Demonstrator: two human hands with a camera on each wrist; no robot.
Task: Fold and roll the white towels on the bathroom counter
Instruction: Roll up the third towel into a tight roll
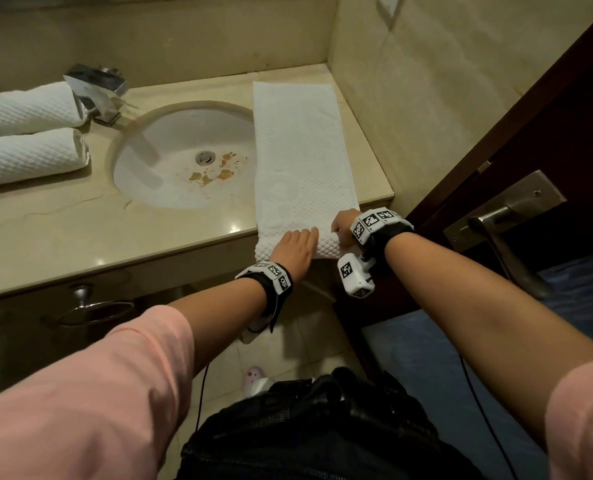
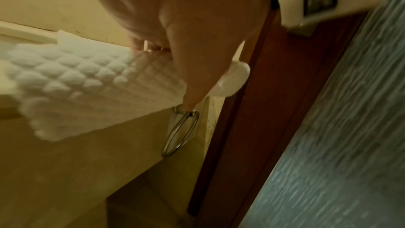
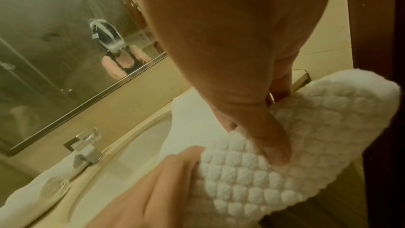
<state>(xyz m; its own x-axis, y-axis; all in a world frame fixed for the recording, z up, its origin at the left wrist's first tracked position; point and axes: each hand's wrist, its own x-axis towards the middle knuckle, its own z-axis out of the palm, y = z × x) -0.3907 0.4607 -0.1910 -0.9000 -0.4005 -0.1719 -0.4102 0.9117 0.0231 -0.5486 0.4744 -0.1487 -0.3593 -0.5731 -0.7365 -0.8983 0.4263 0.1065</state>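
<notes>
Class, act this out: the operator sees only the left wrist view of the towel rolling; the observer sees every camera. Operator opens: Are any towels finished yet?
Observer: Yes, two rolled towels lie left of the sink.
Operator: How much of this one is unrolled?
Observer: Most of it. The towel lies flat, reaching nearly to the back wall.
Operator: And the right hand?
Observer: The right hand pinches the roll's end, thumb pressing in.
</notes>
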